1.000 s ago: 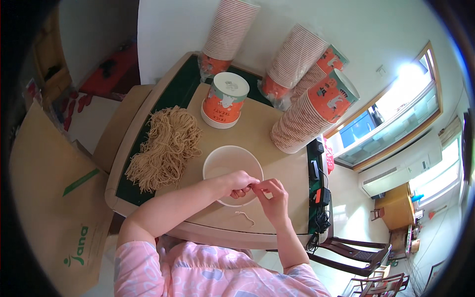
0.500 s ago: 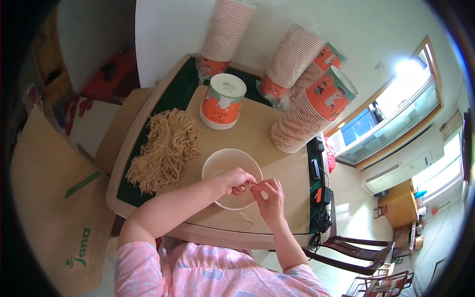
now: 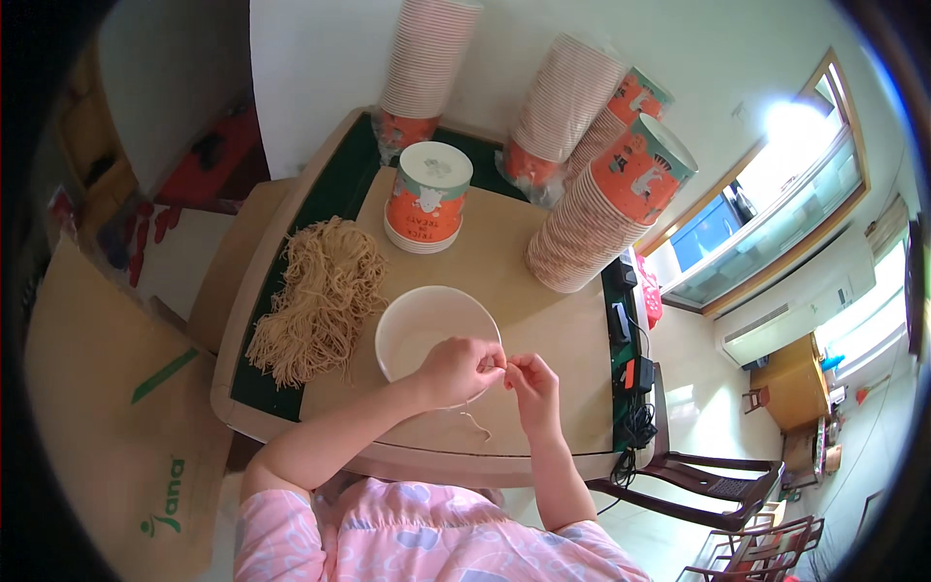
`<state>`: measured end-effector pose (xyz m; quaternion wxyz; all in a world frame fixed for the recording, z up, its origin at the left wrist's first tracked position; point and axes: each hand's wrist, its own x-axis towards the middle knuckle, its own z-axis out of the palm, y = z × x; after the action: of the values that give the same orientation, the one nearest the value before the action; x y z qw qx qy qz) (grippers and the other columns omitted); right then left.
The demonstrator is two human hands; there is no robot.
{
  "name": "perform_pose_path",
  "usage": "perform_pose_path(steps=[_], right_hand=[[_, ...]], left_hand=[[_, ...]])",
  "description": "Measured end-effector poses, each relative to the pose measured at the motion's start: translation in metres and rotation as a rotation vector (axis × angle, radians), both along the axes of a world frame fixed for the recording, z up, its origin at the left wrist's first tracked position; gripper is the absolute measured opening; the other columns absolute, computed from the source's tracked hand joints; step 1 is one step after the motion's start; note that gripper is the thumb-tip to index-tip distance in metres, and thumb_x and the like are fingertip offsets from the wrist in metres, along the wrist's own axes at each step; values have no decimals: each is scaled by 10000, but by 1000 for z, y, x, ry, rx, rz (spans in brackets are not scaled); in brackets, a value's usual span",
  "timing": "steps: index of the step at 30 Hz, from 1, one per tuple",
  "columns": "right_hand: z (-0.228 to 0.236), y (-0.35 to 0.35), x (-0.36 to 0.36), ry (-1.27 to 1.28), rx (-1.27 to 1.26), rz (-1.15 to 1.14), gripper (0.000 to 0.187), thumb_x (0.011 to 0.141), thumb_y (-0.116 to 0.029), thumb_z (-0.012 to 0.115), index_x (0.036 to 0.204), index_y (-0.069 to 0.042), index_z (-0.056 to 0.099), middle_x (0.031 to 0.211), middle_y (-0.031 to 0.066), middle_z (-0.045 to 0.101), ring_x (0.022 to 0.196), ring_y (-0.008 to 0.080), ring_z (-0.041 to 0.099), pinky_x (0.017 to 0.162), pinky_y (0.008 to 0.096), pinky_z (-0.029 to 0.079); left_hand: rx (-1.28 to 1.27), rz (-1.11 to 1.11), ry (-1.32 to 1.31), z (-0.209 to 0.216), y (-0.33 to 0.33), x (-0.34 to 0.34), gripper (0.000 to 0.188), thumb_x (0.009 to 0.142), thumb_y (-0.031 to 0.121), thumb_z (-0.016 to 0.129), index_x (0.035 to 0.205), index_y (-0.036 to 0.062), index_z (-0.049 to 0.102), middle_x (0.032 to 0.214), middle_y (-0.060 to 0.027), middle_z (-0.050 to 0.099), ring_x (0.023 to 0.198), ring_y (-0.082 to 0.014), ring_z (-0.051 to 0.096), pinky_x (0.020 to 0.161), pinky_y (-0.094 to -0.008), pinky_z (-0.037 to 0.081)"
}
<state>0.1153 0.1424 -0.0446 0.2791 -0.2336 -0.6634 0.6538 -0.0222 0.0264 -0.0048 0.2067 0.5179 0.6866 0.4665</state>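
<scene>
Over the near right rim of an open white paper bucket (image 3: 396,330), my two hands meet with fingertips pinched close together. My left hand (image 3: 460,372) is closed on a beige string (image 3: 475,425), whose tail shows below it near the bucket's rim. My right hand (image 3: 534,386) pinches at the same spot, thumb and forefinger pressed together. The fingers mostly hide the piece of string between them. A loose heap of beige strings (image 3: 320,296) lies to the left of the bucket.
Behind the bucket stands a short upside-down stack of orange and green printed paper buckets (image 3: 427,209). Tall bucket stacks (image 3: 592,218) line the table's far side, some in plastic. Black adapters and cables (image 3: 635,376) run along the right edge. A large cardboard piece (image 3: 107,388) stands at left.
My hands have shifted slightly, the left one turning so that its back faces up more. The string's tail now shows higher, close under my left hand. The whole view has tilted a little.
</scene>
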Motion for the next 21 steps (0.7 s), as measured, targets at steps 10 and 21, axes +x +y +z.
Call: perform_pose_path(steps=[10,21], right_hand=[[-7,-4,-1,73,-326,34,79,914,-92,646,925,-15,642,783,-10,614,672,60,516,614,201,412],[-10,-8,-2,128,-397,49,91,923,-76,627,963,3,648,830,9,631,713,70,527,657,205,426]], left_hand=[[90,34,466,-2,-11,8,46,807,163,639,826,125,620,726,-54,594,663,-249,639,577,-373,526],[163,-19,628,-10,-9,4,60,787,133,661,812,110,611,751,-44,560,665,-220,626,551,-354,513]])
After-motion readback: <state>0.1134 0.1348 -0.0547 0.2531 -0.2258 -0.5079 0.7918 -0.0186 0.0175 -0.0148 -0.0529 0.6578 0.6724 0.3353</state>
